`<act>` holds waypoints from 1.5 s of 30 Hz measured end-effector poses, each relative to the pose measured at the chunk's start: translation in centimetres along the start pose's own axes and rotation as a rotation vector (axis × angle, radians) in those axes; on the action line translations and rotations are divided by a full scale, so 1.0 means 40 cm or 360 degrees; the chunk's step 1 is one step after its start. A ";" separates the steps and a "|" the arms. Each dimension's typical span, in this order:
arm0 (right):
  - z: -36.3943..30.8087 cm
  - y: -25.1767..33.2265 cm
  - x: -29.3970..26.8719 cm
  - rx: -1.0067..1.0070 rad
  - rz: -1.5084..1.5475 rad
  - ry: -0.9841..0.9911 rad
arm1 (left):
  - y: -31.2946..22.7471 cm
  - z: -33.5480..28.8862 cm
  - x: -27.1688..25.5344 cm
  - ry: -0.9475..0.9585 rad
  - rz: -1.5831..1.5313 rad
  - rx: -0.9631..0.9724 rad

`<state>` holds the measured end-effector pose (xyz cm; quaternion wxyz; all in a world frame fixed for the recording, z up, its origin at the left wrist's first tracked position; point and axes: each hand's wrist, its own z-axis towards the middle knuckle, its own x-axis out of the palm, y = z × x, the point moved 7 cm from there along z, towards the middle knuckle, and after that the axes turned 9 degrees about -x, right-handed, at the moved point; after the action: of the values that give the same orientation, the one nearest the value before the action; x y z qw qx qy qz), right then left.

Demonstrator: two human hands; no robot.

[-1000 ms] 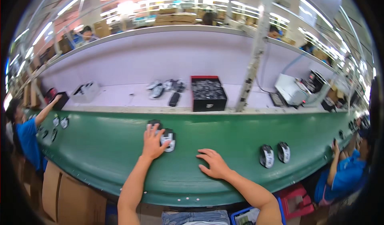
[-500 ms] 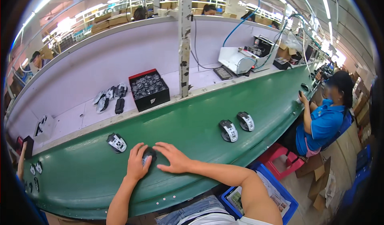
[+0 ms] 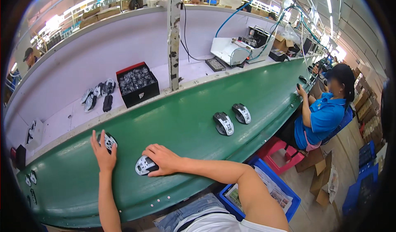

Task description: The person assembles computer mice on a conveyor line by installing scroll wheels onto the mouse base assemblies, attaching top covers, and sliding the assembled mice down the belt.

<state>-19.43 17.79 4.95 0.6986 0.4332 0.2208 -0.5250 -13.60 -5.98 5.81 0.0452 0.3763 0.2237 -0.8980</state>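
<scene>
My right hand [image 3: 164, 160] has its fingers closed over the rear of a computer mouse [image 3: 144, 166] on the green conveyor belt [image 3: 185, 120]. White and black parts of that mouse show to the left of the fingers. Farther left, my left hand [image 3: 104, 153] reaches over a second black-and-white mouse [image 3: 109, 142], fingers stretched out and apart. The hand partly covers this mouse, and whether it touches it I cannot tell. Two more mice, a nearer one [image 3: 223, 123] and a farther one [image 3: 241, 113], lie on the belt to the right.
Behind the belt, a shelf holds a black box [image 3: 138, 85] of small dark parts, a pile of mouse shells [image 3: 97, 92] and a white machine [image 3: 235, 50]. A co-worker in a blue shirt [image 3: 326, 114] sits at right. A blue crate [image 3: 264, 186] stands below the belt edge.
My left hand has left the dark mouse and moved left to the neighbouring one. My right hand, open before, now grips the first mouse, whose white parts now show. The view has shifted slightly.
</scene>
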 end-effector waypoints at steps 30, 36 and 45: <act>-1.608 0.324 0.027 0.1548 -0.0081 0.1154 | 0.121 0.014 0.053 0.0194 -0.0364 -0.0208; -1.638 0.211 -0.124 0.1684 -0.0485 0.0825 | -0.413 -0.241 -0.136 0.0950 -0.2138 -0.0698; -1.626 -0.033 -0.231 0.1577 -0.0532 0.0839 | -0.834 -0.785 0.168 0.2602 -0.2515 -0.1332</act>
<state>-14.36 77.15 -22.78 0.2418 0.7834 0.1806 -0.5433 -6.12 38.17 -5.95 -0.5520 0.5485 0.6272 -0.0335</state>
